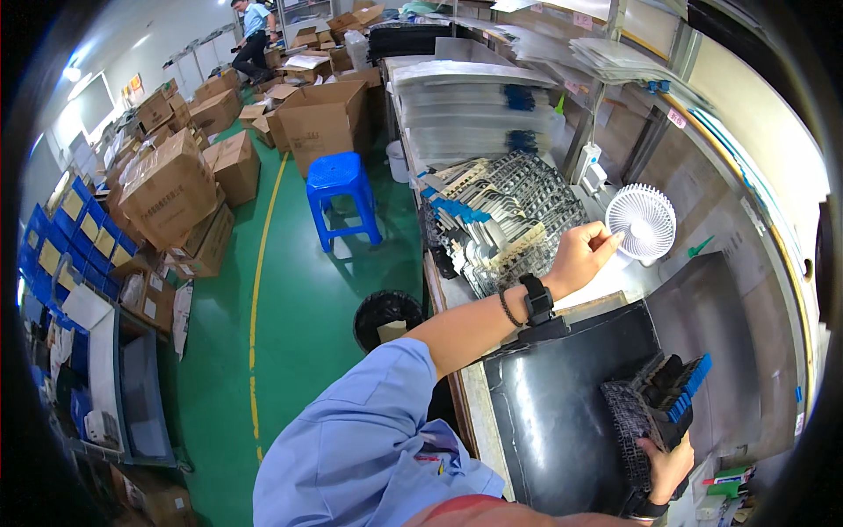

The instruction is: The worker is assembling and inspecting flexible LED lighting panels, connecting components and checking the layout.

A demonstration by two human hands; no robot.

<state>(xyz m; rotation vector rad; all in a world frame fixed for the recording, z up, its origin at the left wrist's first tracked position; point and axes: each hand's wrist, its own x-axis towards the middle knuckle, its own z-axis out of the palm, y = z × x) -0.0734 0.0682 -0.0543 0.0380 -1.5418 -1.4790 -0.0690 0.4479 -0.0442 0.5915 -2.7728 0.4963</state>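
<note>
My left hand (581,256), with a black watch (536,300) on the wrist, is raised over the bench beside a small white round fan (640,221). Its fingers are curled closed, and whatever they may hold is hidden. Lower right, my right hand (671,465) grips a stack of black lattice-patterned parts (630,420) with blue ends, held above a shiny black mat (558,413). Behind my left wrist lies a large fanned pile of similar patterned parts (518,206), some with blue ends.
Stacked translucent sheets (470,119) stand behind the pile. Left of the bench are a black-lined bin (388,318), a blue stool (342,198) and cardboard boxes (320,123). A person (255,39) is far back. Green and red tubes (731,479) lie at lower right.
</note>
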